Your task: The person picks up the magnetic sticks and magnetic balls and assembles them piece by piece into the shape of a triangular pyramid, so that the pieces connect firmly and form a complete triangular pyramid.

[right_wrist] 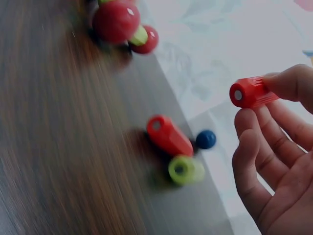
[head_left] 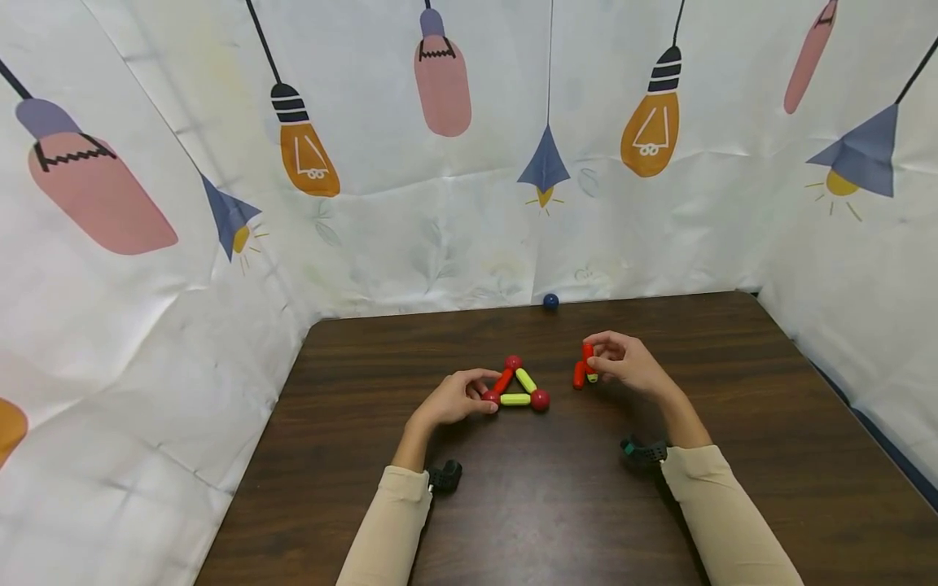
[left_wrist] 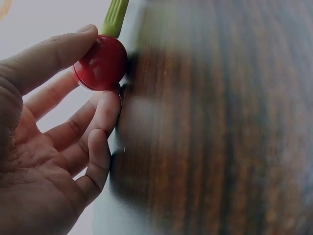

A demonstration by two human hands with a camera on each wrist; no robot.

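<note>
On the table, three red balls and three rods, one red and two yellow-green, form a flat triangle. My left hand (head_left: 456, 397) pinches the triangle's near-left red ball (left_wrist: 102, 63) between thumb and fingers; a yellow-green rod (left_wrist: 115, 17) runs off that ball. To the right of the triangle, my right hand (head_left: 630, 364) holds a red rod (right_wrist: 252, 92) by thumb and fingertips, above the tabletop. A pale disc shows in the rod's end. Below that hand lie another red rod (right_wrist: 168, 137) and a yellow-green rod (right_wrist: 183, 170), side by side.
A dark blue ball (head_left: 551, 301) sits at the far edge of the brown wooden table (head_left: 542, 505). White cloth with printed lamps (head_left: 469, 220) hangs behind and along the sides. Dark bands (head_left: 444, 476) are on both wrists.
</note>
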